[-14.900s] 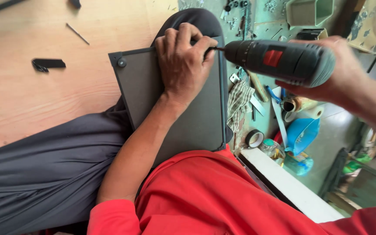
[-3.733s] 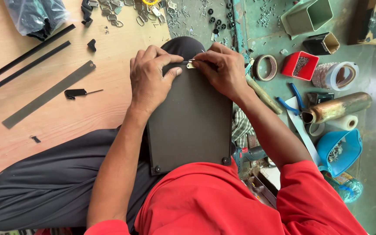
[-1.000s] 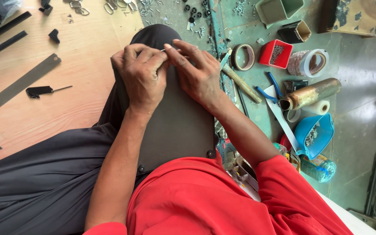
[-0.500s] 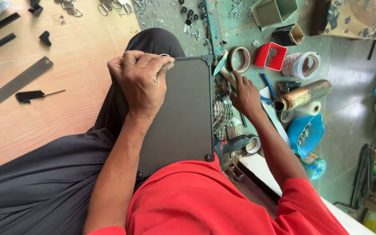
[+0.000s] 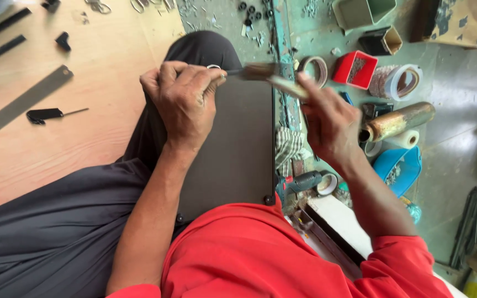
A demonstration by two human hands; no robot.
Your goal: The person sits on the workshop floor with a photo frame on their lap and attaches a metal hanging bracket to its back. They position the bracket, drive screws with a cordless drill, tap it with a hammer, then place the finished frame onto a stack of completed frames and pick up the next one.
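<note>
Head view: the left hand (image 5: 186, 99) has its fingers (image 5: 202, 77) clenched over the far edge of a dark flat panel (image 5: 233, 149) lying across the lap. The right hand (image 5: 329, 118) grips a wooden-handled brush (image 5: 271, 77), bristles near that edge. The panel looks stiff and light; its edges seem the surest hold. A red bin (image 5: 354, 69) sits on the floor at far right.

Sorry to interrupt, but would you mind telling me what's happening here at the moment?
A person in a red shirt sits with a dark flat panel resting on their lap. The left hand grips the panel's far edge, while the right hand holds a small brush, its bristles near that edge. Tape rolls, a red tray and other tools lie on the green floor beside them.
</note>
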